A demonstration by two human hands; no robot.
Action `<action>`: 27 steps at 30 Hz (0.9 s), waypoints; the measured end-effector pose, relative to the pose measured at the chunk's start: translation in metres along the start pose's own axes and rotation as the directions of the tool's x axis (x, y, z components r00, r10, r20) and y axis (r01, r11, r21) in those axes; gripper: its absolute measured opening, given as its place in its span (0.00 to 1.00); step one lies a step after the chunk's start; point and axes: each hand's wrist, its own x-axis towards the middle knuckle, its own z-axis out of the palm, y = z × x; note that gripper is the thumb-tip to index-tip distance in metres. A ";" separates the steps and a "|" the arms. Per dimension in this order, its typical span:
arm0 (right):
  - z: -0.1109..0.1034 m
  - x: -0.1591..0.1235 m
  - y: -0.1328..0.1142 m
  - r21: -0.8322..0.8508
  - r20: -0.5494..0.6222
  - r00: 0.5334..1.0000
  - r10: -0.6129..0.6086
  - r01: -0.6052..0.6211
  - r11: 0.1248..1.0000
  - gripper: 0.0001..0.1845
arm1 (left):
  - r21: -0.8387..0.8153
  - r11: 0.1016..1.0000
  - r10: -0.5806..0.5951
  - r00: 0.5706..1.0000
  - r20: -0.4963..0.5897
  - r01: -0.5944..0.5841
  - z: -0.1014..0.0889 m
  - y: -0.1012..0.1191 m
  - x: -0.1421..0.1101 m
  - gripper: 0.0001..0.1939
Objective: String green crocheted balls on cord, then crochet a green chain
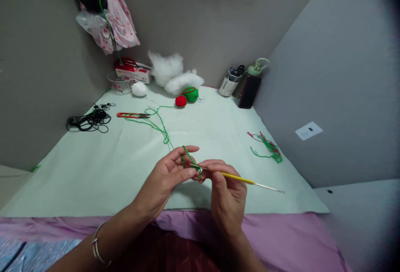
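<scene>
My right hand (229, 188) grips a crochet hook (239, 177) with a yellow handle and metal at both ends. Its left tip meets a small piece of green yarn work (198, 170) between my two hands. My left hand (167, 174) pinches that piece between thumb and fingers, with green yarn (188, 154) passing over its raised index finger. From there the strand (164, 132) trails back across the table in loose loops. A green yarn ball (190, 94) lies beyond, beside a small red ball (180, 101).
Orange thread snips (133, 115) lie left of centre, near tangled black cord (90, 120). Behind are a white yarn ball (139, 89), white stuffing (167, 68) and a red-and-white box (133, 74). A pen cup (229, 84), a phone (250, 92) and yarn scraps (271, 149) are on the right.
</scene>
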 end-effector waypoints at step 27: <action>-0.012 -0.008 0.001 -0.623 0.300 0.823 -0.483 0.552 0.554 0.30 | -0.195 0.969 -0.152 0.988 0.007 0.150 0.009 -0.004 -0.005 0.28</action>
